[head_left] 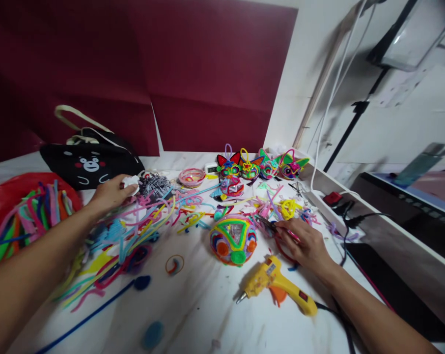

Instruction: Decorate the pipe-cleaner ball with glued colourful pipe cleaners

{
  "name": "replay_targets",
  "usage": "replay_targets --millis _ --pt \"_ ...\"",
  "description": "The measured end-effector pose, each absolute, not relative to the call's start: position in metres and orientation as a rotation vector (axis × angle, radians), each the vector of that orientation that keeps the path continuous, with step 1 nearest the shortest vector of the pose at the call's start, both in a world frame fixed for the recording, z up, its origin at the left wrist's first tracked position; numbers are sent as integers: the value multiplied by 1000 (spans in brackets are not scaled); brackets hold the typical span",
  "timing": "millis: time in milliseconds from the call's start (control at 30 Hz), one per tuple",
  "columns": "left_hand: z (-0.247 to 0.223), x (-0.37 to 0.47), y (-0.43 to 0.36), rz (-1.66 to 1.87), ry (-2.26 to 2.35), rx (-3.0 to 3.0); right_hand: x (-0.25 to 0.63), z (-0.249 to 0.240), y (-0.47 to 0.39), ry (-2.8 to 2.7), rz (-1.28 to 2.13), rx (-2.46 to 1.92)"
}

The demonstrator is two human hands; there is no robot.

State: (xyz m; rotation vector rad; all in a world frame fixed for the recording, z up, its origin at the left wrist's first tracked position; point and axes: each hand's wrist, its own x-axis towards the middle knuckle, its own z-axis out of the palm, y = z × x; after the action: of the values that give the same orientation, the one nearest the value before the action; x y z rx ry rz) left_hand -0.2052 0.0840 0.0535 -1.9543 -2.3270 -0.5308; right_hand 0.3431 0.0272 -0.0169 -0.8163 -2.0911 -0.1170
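On the left, my left hand is closed on a small crumpled white piece, close to a heap of black-and-white tinsel-like strands. My right hand grips a slim dark-tipped tool with a red handle; its exact kind is unclear. Just left of that tool sits a round mask-like craft of coloured pipe cleaners, with orange eyes and a green nose. A yellow glue gun lies in front of my right hand, nozzle toward the left.
Loose pipe cleaners cover the left and middle. A red bag of them and a black tote stand left. Several finished cat-eared crafts line the back. A power strip and glue-gun cord are right.
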Motion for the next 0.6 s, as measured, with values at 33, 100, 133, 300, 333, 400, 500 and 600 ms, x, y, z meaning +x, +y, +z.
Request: replay_targets --millis 33,100,133,300,333,400,500,600 --pt "54 -203 83 -530 -2302 -1948 343 -17 27 -2096 -119 -812" --pt "53 -196 79 -494 -2235 -1979 344 -17 27 -2102 -117 -816" --pt "52 -191 77 -470 -2188 -2035 344 -17 27 -2101 -112 -821" --pt "31 -174 62 -226 -2037 -2496 344 -18 25 -2104 -71 -826" --pt "26 -173 61 -191 -2030 -2542 344 -19 25 -2108 -67 -820" --pt "17 -173 60 -164 -2046 -2546 344 -19 25 -2107 -72 -803" --pt "8 -177 64 -155 -2109 -2461 343 -18 25 -2113 -85 -782" --pt "7 -179 69 -89 -2175 -2409 343 -17 26 -2128 -117 -783"
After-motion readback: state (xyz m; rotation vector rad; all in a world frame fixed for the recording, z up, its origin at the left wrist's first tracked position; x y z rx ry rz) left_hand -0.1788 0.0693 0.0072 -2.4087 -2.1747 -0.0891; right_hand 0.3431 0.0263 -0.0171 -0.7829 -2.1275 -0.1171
